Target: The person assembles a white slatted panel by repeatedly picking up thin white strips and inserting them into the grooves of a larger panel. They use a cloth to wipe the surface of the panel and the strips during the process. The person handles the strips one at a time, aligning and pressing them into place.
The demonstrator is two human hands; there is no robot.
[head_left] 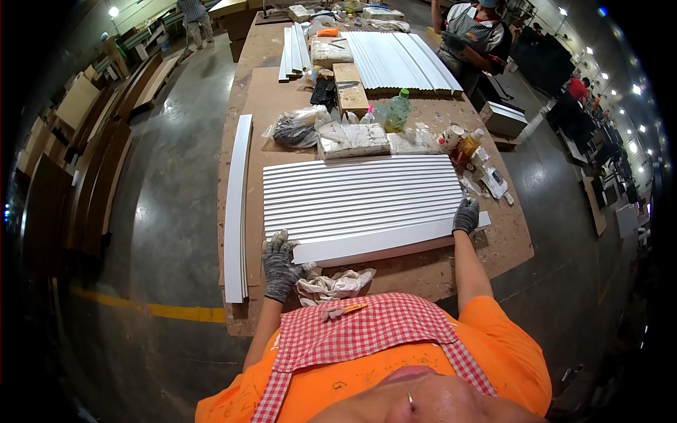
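Observation:
A white ribbed panel [360, 194], or closely laid row of white slats, lies on the workbench in front of me. Along its near edge rests a flat white strip [374, 242], slightly askew, its right end sticking out past the panel. My left hand [281, 266], in a grey work glove, lies at the panel's near left corner beside the strip's left end, fingers stretched out. At the right edge, my gloved right hand [466, 215] has its fingers curled over the panel's side near the strip. A crumpled white cloth [335, 285] sits between my left hand and my apron.
Long white strips [238, 211] lie along the bench's left side. Beyond the panel stand wrapped blocks [352, 139], a green bottle [398, 111], a bag [296, 127] and an amber bottle [467, 146]. Another ribbed panel [402, 62] lies farther back, near a co-worker [476, 39].

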